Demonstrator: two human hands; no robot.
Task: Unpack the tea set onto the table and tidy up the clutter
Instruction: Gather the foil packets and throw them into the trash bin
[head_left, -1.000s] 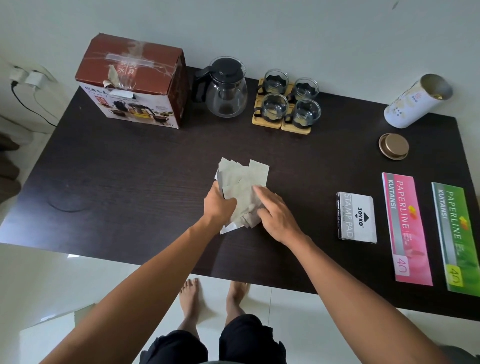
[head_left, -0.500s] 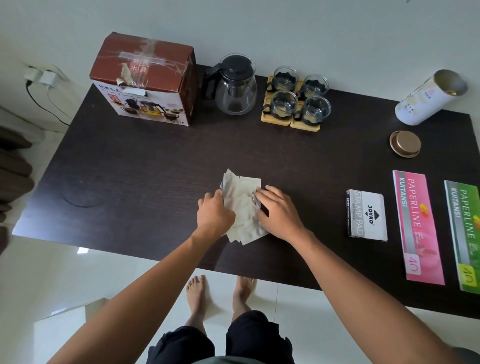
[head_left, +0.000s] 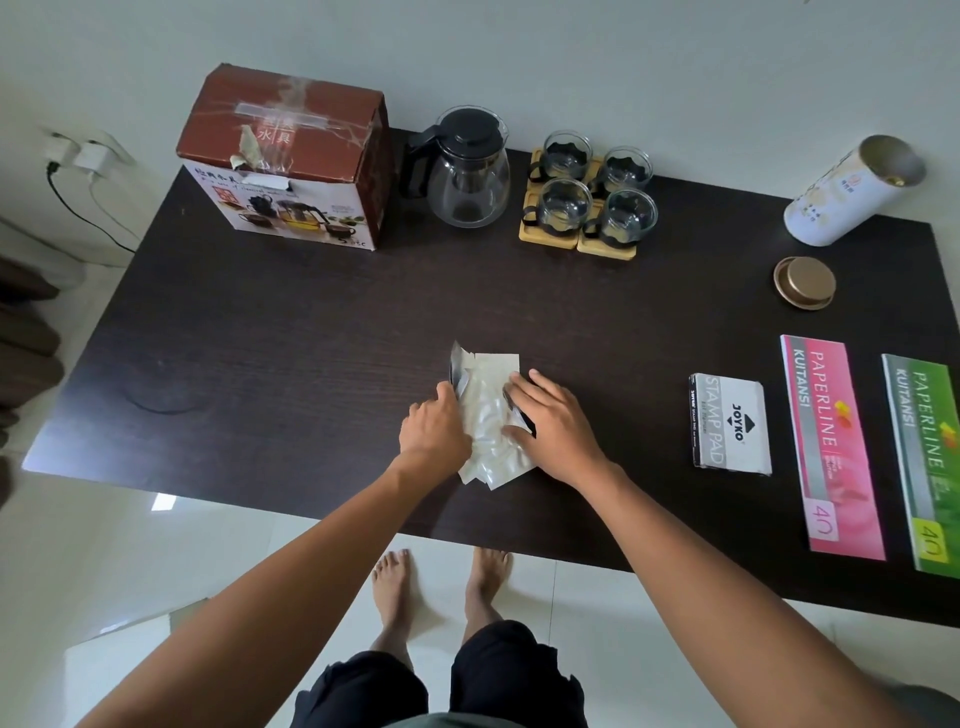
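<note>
A stack of pale sachets (head_left: 488, 415) lies at the middle of the dark table (head_left: 291, 353). My left hand (head_left: 434, 434) presses against its left side and my right hand (head_left: 553, 428) against its right side, squeezing the packets together. At the back stand a glass teapot with a black lid (head_left: 470, 171) and several glass cups on wooden coasters (head_left: 589, 200). The brown tea set box (head_left: 288, 156) sits at the back left, closed.
A white tin (head_left: 852, 192) lies on its side at the back right, with its gold lid (head_left: 804, 283) beside it. A stamp pad box (head_left: 731, 423), a pink receipt book (head_left: 828, 447) and a green one (head_left: 927, 467) line the right side.
The fanned sachets have been pushed into a tighter stack between my two hands. The camera has shifted slightly; nothing else on the table moved.
</note>
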